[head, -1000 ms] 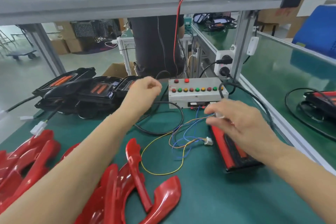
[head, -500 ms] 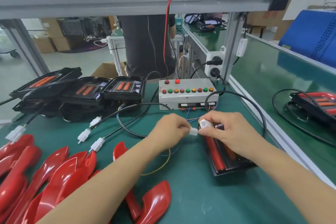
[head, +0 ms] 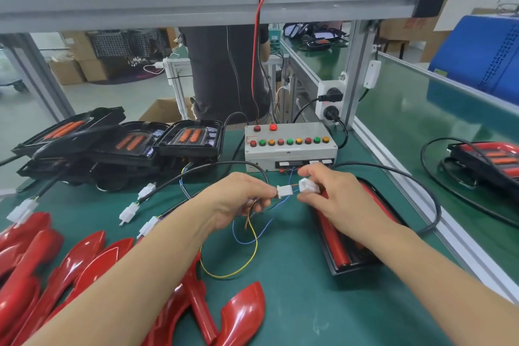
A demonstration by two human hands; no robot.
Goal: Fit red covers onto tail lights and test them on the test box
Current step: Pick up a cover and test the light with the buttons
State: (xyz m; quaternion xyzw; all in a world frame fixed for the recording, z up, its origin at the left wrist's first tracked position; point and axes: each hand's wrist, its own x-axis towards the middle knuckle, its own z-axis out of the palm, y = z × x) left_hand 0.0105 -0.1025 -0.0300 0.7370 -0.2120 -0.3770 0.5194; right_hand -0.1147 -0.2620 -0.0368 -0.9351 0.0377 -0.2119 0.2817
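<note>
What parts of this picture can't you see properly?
Head view, the only one:
- Tail light: the right hand and arm cover much of it.
- White plugs and: fingers hide the ends, so whether they are joined is unclear.
- Red covers: cut off by the left and bottom edges.
- Test box: button labels too small to read.
- Person behind the bench: the frame beam hides the upper body.

green bench mat [head: 295, 303], alu frame rail [head: 196, 0] overhead, cardboard boxes [head: 67, 70] (bg floor)

right hand [head: 341, 199] hides the covered tail light's [head: 351, 247] far end | red covers [head: 42, 261] cut by left and bottom edges | test box [head: 290, 146] labels too small (unreadable) | standing person [head: 224, 73] hidden above the beam
</note>
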